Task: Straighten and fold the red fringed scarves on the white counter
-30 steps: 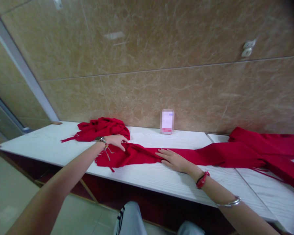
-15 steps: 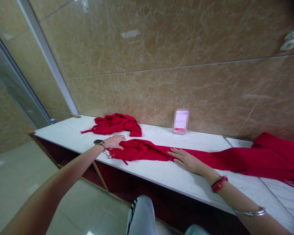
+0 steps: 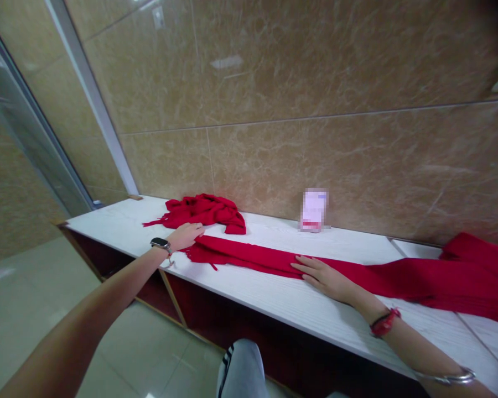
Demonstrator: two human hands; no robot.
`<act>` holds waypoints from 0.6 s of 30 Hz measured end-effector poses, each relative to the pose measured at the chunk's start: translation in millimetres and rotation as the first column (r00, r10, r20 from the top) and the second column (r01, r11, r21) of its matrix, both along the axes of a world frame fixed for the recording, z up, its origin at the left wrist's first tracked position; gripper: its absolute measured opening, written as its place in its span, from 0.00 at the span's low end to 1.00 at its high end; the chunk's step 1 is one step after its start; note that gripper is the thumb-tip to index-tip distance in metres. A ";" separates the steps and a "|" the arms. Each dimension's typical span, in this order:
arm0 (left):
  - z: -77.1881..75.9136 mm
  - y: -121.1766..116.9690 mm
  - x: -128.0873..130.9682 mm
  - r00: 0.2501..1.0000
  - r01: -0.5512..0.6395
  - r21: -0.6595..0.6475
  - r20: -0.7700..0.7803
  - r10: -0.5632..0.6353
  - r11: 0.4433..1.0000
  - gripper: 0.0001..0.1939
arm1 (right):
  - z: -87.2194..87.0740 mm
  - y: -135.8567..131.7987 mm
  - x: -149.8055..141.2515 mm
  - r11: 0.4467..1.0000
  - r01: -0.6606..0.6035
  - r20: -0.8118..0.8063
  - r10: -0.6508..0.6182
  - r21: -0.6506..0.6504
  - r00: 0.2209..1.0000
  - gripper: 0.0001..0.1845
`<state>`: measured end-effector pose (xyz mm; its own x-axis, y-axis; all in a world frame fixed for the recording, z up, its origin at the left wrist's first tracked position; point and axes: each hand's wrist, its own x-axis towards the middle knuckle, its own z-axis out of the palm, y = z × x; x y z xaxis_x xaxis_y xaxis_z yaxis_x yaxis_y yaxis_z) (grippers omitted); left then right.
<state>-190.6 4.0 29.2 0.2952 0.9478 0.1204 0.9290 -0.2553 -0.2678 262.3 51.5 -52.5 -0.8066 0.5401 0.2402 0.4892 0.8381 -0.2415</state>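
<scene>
A long red scarf (image 3: 249,258) with a fringed end lies stretched along a white countertop (image 3: 269,301). My left hand (image 3: 185,236), with a watch at its wrist, has its fingers closed on the far corner of the scarf's left end; the thumb is largely hidden. Farther right, my right hand (image 3: 321,275) rests flat on the scarf, its fingers extended. Beyond my left hand, a second red scarf (image 3: 207,210) sits crumpled near the wall.
A pixelated upright card or phone (image 3: 314,210) leans by the tiled wall (image 3: 265,160). More red fabric (image 3: 477,265) is heaped at the counter's right. Open dark shelves (image 3: 216,304) lie below the counter, and my knee (image 3: 243,367) is close to its front.
My left hand has moved slightly left, pulling the scarf's end with it. The scarf's left part, bunched before, is now straighter and smoother. My right hand stays on the cloth.
</scene>
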 end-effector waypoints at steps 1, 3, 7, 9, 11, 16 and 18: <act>-1.6 -1.3 -0.4 1.000 0.011 -0.036 -0.009 -0.011 0.999 0.13 | -0.4 0.3 0.1 1.000 -0.002 0.001 0.002 0.003 1.000 0.23; -2.0 -4.1 1.3 1.000 0.026 -0.064 0.002 -0.026 0.998 0.13 | -0.8 0.7 0.4 1.000 -0.002 0.008 0.002 0.009 1.000 0.23; 5.4 -11.2 3.3 0.986 0.004 0.058 0.168 -0.014 0.998 0.11 | -0.1 0.6 0.4 1.000 0.001 0.023 -0.002 0.017 1.000 0.23; 2.7 -15.1 -0.2 0.967 -0.001 0.065 0.254 -0.016 0.998 0.09 | -0.2 0.9 0.4 1.000 -0.006 0.021 0.006 0.025 1.000 0.23; -7.5 -18.6 -5.5 0.957 0.015 -0.029 0.289 -0.006 0.999 0.09 | -1.2 1.7 0.9 0.999 -0.012 0.014 0.011 0.036 1.000 0.23; -28.7 -22.0 -11.0 0.977 -0.045 -0.195 0.194 0.084 0.980 0.08 | -3.7 3.6 2.6 0.994 -0.041 0.021 0.040 0.099 0.999 0.21; -26.8 -21.4 -4.5 0.988 -0.019 -0.148 0.151 0.041 0.989 0.12 | -3.0 2.4 1.4 0.990 -0.051 0.026 0.048 0.133 0.999 0.21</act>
